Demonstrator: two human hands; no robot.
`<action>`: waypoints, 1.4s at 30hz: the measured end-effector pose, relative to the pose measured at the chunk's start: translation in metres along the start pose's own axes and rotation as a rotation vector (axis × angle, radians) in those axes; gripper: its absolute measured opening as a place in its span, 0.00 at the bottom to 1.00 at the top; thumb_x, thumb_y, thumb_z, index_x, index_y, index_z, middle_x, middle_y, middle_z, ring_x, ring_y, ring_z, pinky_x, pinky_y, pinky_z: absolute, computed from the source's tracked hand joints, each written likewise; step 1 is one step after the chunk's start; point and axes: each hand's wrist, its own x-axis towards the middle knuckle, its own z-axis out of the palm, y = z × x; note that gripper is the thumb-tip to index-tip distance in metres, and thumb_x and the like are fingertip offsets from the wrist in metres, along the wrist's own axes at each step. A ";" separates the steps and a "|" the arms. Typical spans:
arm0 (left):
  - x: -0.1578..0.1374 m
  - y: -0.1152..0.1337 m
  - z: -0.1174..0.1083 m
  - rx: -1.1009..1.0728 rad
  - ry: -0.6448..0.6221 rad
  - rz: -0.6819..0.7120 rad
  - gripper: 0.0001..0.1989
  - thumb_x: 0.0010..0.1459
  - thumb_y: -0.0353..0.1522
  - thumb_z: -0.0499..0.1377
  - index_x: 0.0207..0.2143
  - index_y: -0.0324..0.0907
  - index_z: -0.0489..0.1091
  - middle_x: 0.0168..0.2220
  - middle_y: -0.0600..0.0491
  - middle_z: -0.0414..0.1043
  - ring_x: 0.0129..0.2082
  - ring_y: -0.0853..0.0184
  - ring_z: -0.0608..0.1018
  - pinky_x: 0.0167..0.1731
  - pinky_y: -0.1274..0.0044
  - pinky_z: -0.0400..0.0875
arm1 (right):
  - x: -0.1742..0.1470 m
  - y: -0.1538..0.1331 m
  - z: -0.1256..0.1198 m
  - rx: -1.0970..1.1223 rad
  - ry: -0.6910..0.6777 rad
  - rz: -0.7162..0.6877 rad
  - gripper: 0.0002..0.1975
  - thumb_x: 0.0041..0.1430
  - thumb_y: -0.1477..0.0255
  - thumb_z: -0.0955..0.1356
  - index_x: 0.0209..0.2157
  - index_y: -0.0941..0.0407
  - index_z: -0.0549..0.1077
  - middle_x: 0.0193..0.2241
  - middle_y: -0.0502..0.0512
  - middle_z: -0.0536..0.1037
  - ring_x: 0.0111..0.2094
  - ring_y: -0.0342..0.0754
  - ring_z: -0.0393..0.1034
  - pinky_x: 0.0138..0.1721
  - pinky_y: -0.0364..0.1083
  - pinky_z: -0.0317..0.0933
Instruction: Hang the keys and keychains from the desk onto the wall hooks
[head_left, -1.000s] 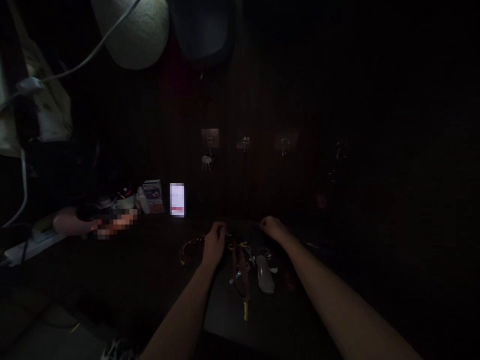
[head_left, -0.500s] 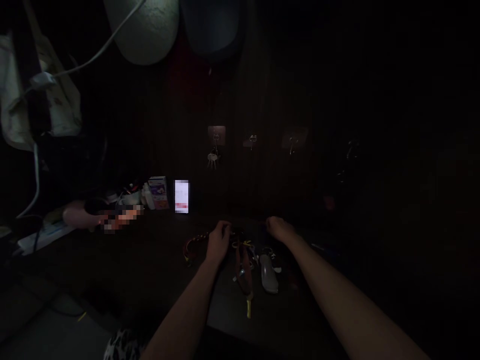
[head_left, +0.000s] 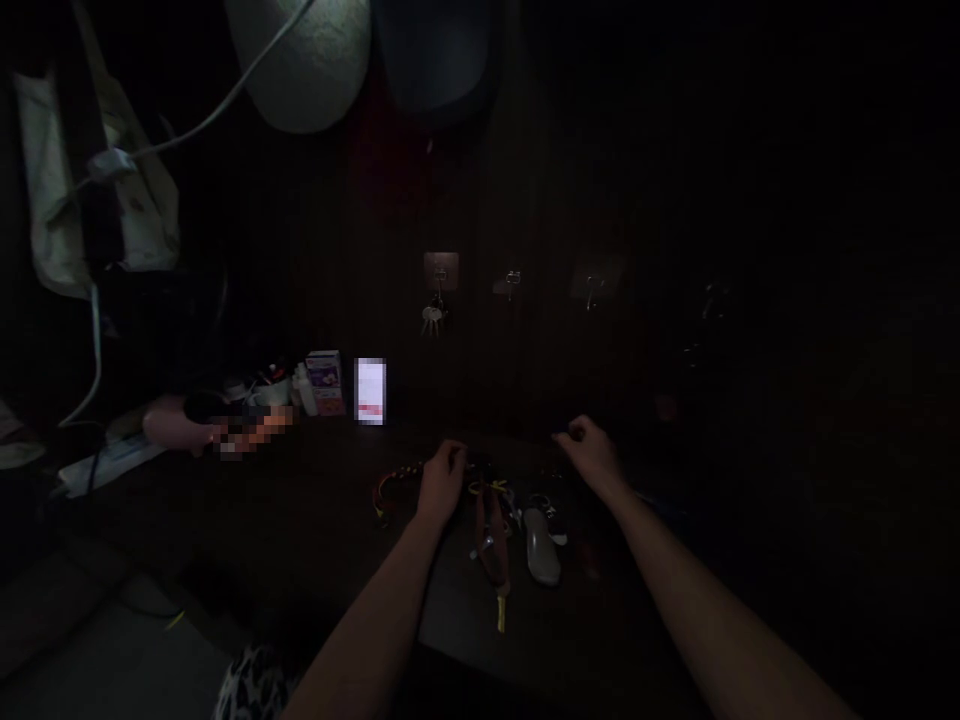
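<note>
In the dark head view, my left hand point(head_left: 442, 478) rests at the table beside a dark braided cord with yellow spots point(head_left: 397, 474). Its fingers are curled, and what they hold, if anything, is lost in shadow. My right hand point(head_left: 594, 455) is to the right with fingers bent together; I cannot make out anything in them. Between my forearms lie a brown strap point(head_left: 492, 540) with a yellow end, a grey rounded oblong object point(head_left: 541, 548) with a ring at its top, and small shiny pieces point(head_left: 515, 510) too dim to name.
A lit phone screen point(head_left: 370, 392) stands at the back, near a small box point(head_left: 325, 383) and white bottles point(head_left: 304, 390). Keys point(head_left: 432, 318) hang from a wall hook; more hooks point(head_left: 513, 280) follow rightward. At left are a pink object point(head_left: 174, 422), a power strip point(head_left: 112, 465) and a hanging bag point(head_left: 139, 225).
My right hand has moved right and slightly up, away from the small things on the table. My left hand stays nearly in place. The whole view has shifted a little.
</note>
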 end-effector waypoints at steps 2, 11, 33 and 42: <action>0.000 0.000 0.000 -0.002 -0.007 -0.002 0.10 0.59 0.34 0.48 0.35 0.43 0.67 0.29 0.55 0.73 0.30 0.70 0.75 0.32 0.79 0.66 | -0.004 0.006 -0.008 0.135 0.038 0.027 0.08 0.40 0.66 0.66 0.22 0.54 0.65 0.21 0.48 0.71 0.28 0.46 0.66 0.29 0.43 0.57; 0.000 -0.001 0.000 0.020 0.005 0.010 0.10 0.58 0.34 0.48 0.33 0.43 0.68 0.29 0.55 0.73 0.30 0.70 0.74 0.33 0.79 0.66 | -0.049 0.032 -0.049 0.529 0.008 0.224 0.20 0.38 0.66 0.68 0.37 0.56 0.72 0.21 0.49 0.75 0.25 0.45 0.70 0.25 0.42 0.60; -0.001 -0.003 -0.001 0.084 0.019 0.013 0.11 0.56 0.33 0.48 0.33 0.41 0.69 0.29 0.54 0.73 0.31 0.69 0.74 0.32 0.79 0.64 | -0.062 0.046 -0.090 0.277 0.006 0.087 0.13 0.41 0.64 0.66 0.28 0.53 0.79 0.30 0.53 0.79 0.31 0.51 0.73 0.30 0.46 0.66; 0.000 0.000 -0.003 0.080 -0.001 0.010 0.13 0.55 0.36 0.47 0.33 0.41 0.69 0.29 0.52 0.74 0.32 0.66 0.75 0.34 0.77 0.66 | -0.059 0.037 -0.097 0.303 0.003 0.153 0.16 0.41 0.66 0.66 0.33 0.55 0.77 0.22 0.51 0.76 0.27 0.48 0.71 0.29 0.46 0.63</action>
